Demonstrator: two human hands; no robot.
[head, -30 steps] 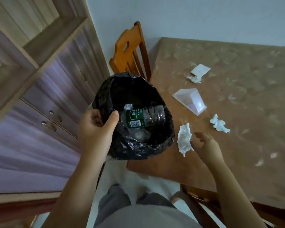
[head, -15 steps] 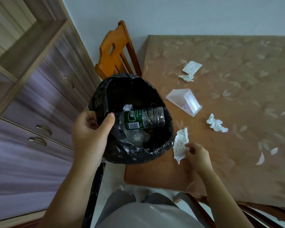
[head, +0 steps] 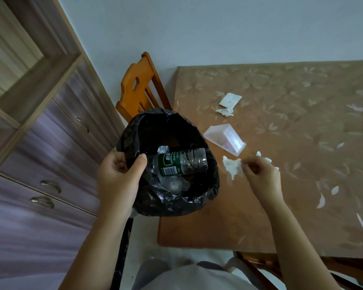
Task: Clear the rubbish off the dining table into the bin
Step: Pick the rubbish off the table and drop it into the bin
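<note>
The crumpled tissue [head: 232, 167], which lay on the table [head: 302, 185] half a second ago, is now lifted and pinched in the fingertips of the right hand [head: 260, 174]; it hangs just beside the rim of the black bin bag [head: 172, 197], to the right of it; the left hand [head: 118, 176] clamps the bag's near edge, thumb inside; a plastic bottle [head: 182, 162] lies in the bag; another tissue behind the right hand is mostly hidden, I think.

An orange wooden chair with a slotted backrest [head: 139, 86] stands against the pale grey wall [head: 218, 28], at the bench's far-left corner. Left of it, a wood-framed cabinet with purplish drawers and curved metal handles [head: 50, 155].
</note>
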